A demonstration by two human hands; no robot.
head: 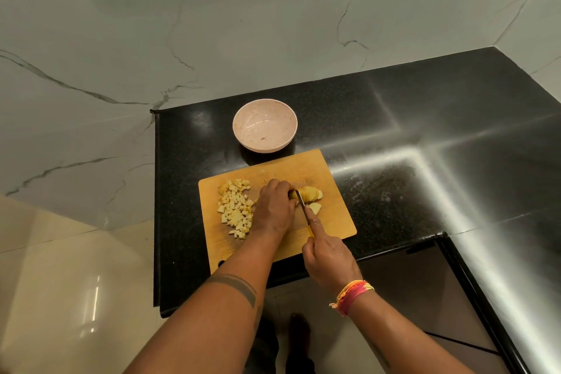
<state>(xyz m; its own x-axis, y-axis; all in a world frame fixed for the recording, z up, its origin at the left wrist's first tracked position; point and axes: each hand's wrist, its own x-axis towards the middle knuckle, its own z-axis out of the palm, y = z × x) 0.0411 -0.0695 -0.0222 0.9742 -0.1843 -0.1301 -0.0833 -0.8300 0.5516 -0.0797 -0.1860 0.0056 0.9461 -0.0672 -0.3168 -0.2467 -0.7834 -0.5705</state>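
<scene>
Wooden board (pixel 337 222) bears one knife (pixel 300 200), one sliced potato (pixel 311 194); one bowl (pixel 273 118) beyond.

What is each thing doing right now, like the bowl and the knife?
Pale pink round bowl: upright, almost empty.
Wooden cutting board: flat on the black counter.
Small yellow potato cubes: piled on the board's left.
Yellow sliced potato: fanned out, partly cut.
Yellow-handled steel knife: blade down against the slices.
Left hand: holds the sliced potato.
Right hand: grips the knife.

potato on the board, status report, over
Left hand steadies sliced potato, right hand grips knife. Blade at the potato. Diced pile left on cutting board, bowl behind; nothing in the way.
</scene>
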